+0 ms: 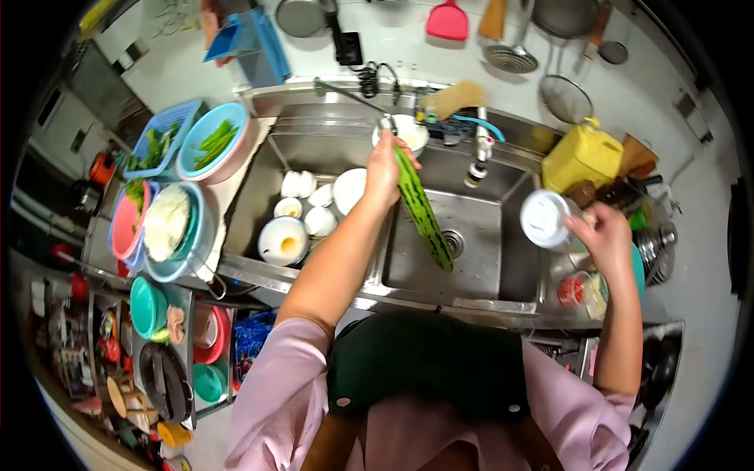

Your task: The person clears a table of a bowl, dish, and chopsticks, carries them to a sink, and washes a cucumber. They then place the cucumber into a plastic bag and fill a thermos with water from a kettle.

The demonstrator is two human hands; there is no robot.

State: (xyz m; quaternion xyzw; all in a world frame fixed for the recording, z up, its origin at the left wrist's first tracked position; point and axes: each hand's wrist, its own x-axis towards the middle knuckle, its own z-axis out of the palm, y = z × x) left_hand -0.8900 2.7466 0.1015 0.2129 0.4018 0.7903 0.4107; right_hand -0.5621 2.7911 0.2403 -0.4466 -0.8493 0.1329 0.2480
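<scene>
A long green gourd with dark stripes [424, 212] hangs slanted over the right sink basin [479, 275]. My left hand [384, 173] is closed around its upper end, near the divider between the basins. At the right side of the sink my right hand [603, 235] pinches the edge of a white round container or lid [544, 219]. Below that hand are a small tub with red contents [571, 291] and a pale package [596, 296]. The faucet [477, 161] stands behind the right basin.
White bowls and cups [283, 241] lie in the left basin. Baskets and bowls with green vegetables [216, 144] stand left of the sink. A yellow jug [583, 157] is at the back right. Utensils, including a pink spatula [448, 21], hang on the wall.
</scene>
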